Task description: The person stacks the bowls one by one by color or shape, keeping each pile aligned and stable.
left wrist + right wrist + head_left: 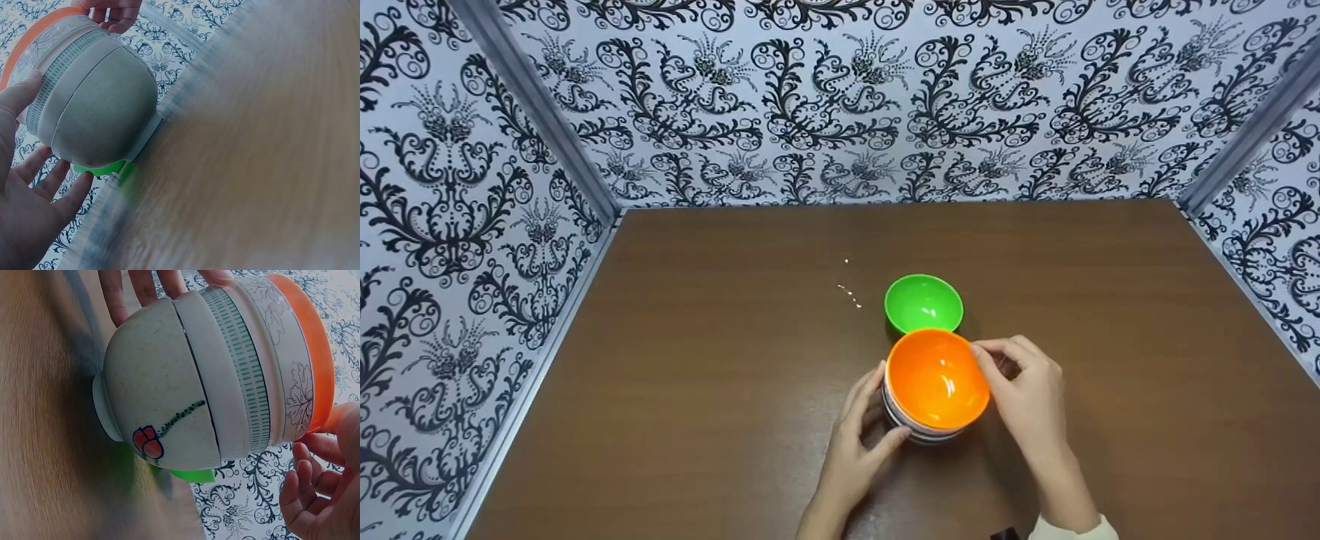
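A stack of nested bowls stands on the brown table, topped by an orange bowl [937,379]. Under it the right wrist view shows pale patterned bowls, with a speckled cream bowl [152,365] bearing a red flower at the bottom. My left hand [851,450] holds the stack's left side, thumb at the near side and fingers farther round. With thumb and forefinger, my right hand [1027,394] pinches the right rim of the orange bowl. Just behind the stack sits a green bowl [924,304], its near edge hidden by the orange one.
Small white specks [851,296] show on the table [720,337] left of the green bowl. Patterned black-and-white walls [840,97] with grey corner strips enclose the back and sides. A small dark object [1005,534] shows at the bottom edge, beside the right sleeve.
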Demonstrator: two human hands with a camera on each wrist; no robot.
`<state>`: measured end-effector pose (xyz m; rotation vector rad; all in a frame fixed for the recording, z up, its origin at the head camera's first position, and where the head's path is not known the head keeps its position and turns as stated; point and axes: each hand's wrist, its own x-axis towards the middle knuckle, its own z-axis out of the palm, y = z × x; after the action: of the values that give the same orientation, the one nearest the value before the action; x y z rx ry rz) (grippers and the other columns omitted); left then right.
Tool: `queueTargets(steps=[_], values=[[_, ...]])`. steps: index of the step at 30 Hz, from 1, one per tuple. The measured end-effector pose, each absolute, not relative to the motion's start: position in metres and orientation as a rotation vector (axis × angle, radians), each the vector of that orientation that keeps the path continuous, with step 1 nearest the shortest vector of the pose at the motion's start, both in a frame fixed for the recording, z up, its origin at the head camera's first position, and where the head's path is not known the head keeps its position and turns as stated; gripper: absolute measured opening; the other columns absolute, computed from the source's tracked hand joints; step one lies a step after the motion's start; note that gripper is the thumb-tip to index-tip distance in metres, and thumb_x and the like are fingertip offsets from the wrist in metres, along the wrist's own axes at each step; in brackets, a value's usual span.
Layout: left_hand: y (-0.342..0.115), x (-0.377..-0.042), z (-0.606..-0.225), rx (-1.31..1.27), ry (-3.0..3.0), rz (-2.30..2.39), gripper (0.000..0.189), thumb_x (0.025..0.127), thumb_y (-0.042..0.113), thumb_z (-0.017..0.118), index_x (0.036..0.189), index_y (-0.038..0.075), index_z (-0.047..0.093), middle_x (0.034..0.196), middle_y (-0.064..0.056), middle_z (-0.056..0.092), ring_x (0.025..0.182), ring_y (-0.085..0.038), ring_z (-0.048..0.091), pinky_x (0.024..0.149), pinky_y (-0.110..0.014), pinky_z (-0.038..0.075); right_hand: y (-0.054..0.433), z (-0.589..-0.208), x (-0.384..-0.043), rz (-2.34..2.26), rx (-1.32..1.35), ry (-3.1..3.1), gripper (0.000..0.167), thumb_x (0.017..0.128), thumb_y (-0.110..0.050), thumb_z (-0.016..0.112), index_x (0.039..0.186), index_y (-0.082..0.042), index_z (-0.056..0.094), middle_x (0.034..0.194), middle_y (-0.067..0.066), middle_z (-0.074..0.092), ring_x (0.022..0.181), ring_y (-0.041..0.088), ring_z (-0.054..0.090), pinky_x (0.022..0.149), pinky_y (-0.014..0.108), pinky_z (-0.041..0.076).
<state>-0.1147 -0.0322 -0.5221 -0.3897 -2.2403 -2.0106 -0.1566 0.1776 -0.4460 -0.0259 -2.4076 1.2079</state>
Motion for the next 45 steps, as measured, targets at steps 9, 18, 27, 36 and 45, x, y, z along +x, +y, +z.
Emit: queueTargets(steps=[9, 18, 27, 36, 45], values=[[-0.0314, -0.1149, -0.5225, -0.416, -2.185, -2.014, 0.073, 0.090, 0.025, 0.074, 0.154, 0.022, 0.038, 0.155, -0.008, 0.040, 0.133, -0.025, 0.053, 0.107, -0.036, 0.051, 0.1765, -0.4446, -0.1549, 1.273, 0.016, -2.361, 0.007, 0.086, -0.013, 0.078, 0.086, -0.006, 0.079, 0.072, -0.001, 0.063, 0.062, 0.011, 0.050, 0.055, 0.012, 0.043], [-0.0320, -0.1145, -0.5230, -0.409, -2.191, -2.019, 0.074, 0.090, 0.026, 0.074, 0.154, 0.024, 0.038, 0.154, -0.007, 0.041, 0.131, -0.025, 0.055, 0.108, -0.036, 0.050, 0.1770, -0.4441, -0.1537, 1.277, 0.006, -2.369, 0.004, 0.086, -0.011, 0.078, 0.088, -0.007, 0.079, 0.071, -0.001, 0.061, 0.062, 0.012, 0.051, 0.055, 0.012, 0.044], [-0.0322, -0.1147, -0.5232, -0.402, -2.195, -2.019, 0.074, 0.089, 0.026, 0.075, 0.153, 0.025, 0.039, 0.154, -0.006, 0.041, 0.131, -0.024, 0.055, 0.108, -0.037, 0.050, 0.1769, -0.4435, -0.1529, 1.283, -0.019, -2.390, 0.004, 0.086, -0.010, 0.077, 0.089, -0.010, 0.079, 0.074, -0.001, 0.063, 0.063, 0.013, 0.052, 0.056, 0.015, 0.046], [-0.0324, -0.1148, -0.5235, -0.385, -2.223, -2.014, 0.074, 0.089, 0.027, 0.074, 0.154, 0.026, 0.037, 0.155, -0.003, 0.041, 0.129, -0.022, 0.056, 0.108, -0.035, 0.051, 0.1775, -0.4441, -0.1524, 1.298, 0.006, -2.371, 0.005, 0.086, -0.010, 0.077, 0.088, -0.013, 0.080, 0.074, -0.002, 0.065, 0.063, 0.011, 0.052, 0.055, 0.014, 0.045], [-0.0326, -0.1150, -0.5238, -0.380, -2.229, -2.011, 0.074, 0.089, 0.028, 0.074, 0.154, 0.027, 0.038, 0.155, -0.002, 0.040, 0.128, -0.020, 0.056, 0.108, -0.035, 0.050, 0.1781, -0.4463, -0.1521, 1.289, 0.014, -2.362, 0.005, 0.086, -0.009, 0.077, 0.089, -0.012, 0.080, 0.074, -0.002, 0.065, 0.062, 0.010, 0.052, 0.054, 0.014, 0.045]])
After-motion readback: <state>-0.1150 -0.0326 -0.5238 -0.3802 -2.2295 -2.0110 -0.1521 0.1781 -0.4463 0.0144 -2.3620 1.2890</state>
